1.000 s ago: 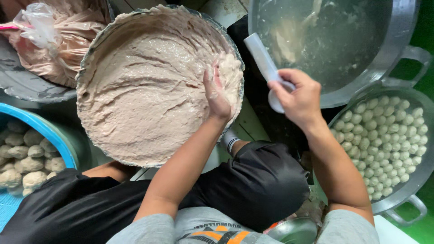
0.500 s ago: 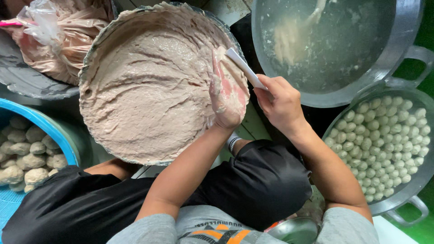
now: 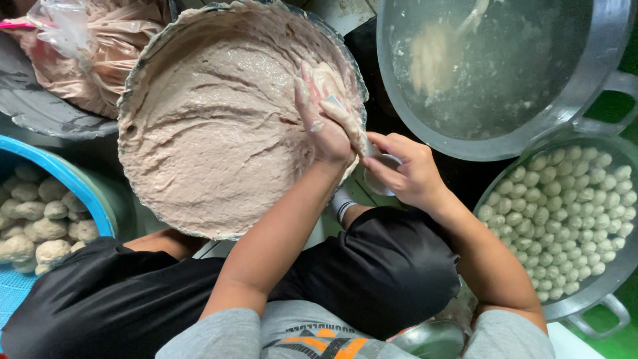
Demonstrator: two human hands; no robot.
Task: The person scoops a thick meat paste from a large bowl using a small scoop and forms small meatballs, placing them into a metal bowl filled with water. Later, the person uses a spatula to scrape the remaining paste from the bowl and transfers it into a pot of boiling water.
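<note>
A wide metal bowl (image 3: 139, 86) holds a thick layer of pinkish-beige paste (image 3: 212, 126). My left hand (image 3: 325, 119) is at the bowl's right side, coated in paste and closed around a lump of it. My right hand (image 3: 405, 169) is right beside it, gripping a pale spoon (image 3: 372, 151) whose tip touches the paste in my left hand. Both forearms reach up from the bottom of the view over my black-clad legs.
A big metal pot of cloudy water (image 3: 505, 73) stands at the upper right. Below it a metal pan (image 3: 578, 206) holds several small white balls. A blue basket (image 3: 73, 186) with larger balls is at the left. A plastic bag (image 3: 73, 40) lies top left.
My right hand has swung the spoon from over the water pot to my left hand. My left hand has gone from flat on the paste to closed around a lump.
</note>
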